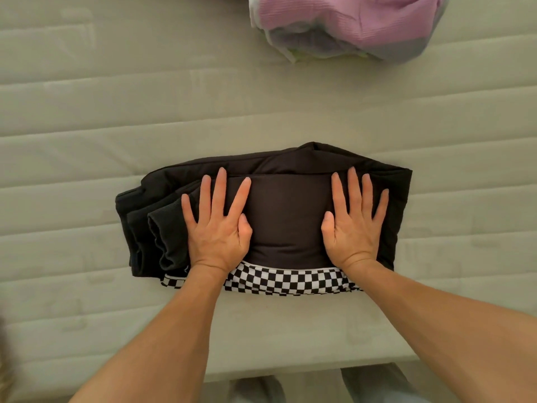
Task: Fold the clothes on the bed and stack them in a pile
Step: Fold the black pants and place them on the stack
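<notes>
Nearest the camera, at the bottom edge, 2 grey-clad legs [374,385] stand against the near side of the bed [87,126], a pale quilted surface with horizontal stitched channels. 2 bare forearms reach forward over that edge.

Next, a black-and-white checkered garment [287,280] lies flat on the bed, only its near strip visible; the rest is covered by a folded black garment [286,216] resting directly on top of it. The black garment lies near the middle of the bed, folded into a wide block, with ribbed cuffs showing in layers at its left end.

The left hand [216,225] lies palm down on the left part of the black garment, fingers straight and spread, gripping nothing. The right hand [356,225] lies palm down on the right part in the same manner, fingers straight and spread, gripping nothing. The 2 hands are apart, with bare black fabric between them.

Farthest, at the top right and well apart from the black garment, sits a heap of clothes [348,27] with pink ribbed fabric uppermost and pale layers beneath, partly cut off by the frame
</notes>
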